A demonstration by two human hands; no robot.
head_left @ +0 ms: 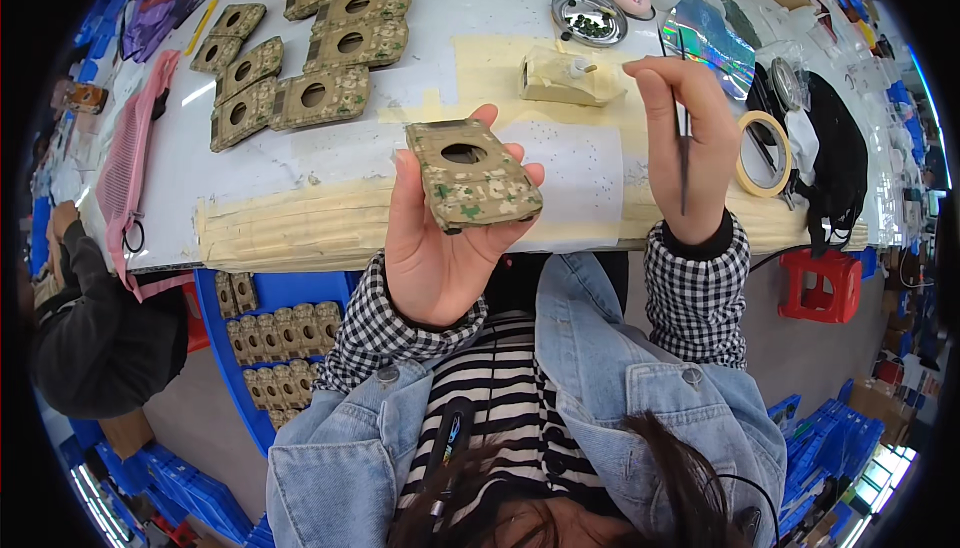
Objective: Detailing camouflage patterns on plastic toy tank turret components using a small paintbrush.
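In my left hand [440,263] is a camouflage-patterned housing [490,193], a flat rounded shell with one large round hole, held tilted above the table's near edge. My thumb presses one side and my fingers support it from beneath and behind. To the right, my right hand [705,133] is closed round dark tweezers [684,168], whose tips point up and away from me. The tweezers are apart from the housing. Beyond my hands stands a tape-covered block [560,86] with a small pale nozzle-like piece on top. Behind it is a round metal dish [570,4] of small dark parts.
Several matching housings [325,96] lie at the far left; more fill a blue tray [212,313] below the table. A tape roll [745,173] and black cloth [838,158] lie at right. Pink mesh [125,173] hangs at left, near another person [110,328]. A red stool [820,288] stands right.
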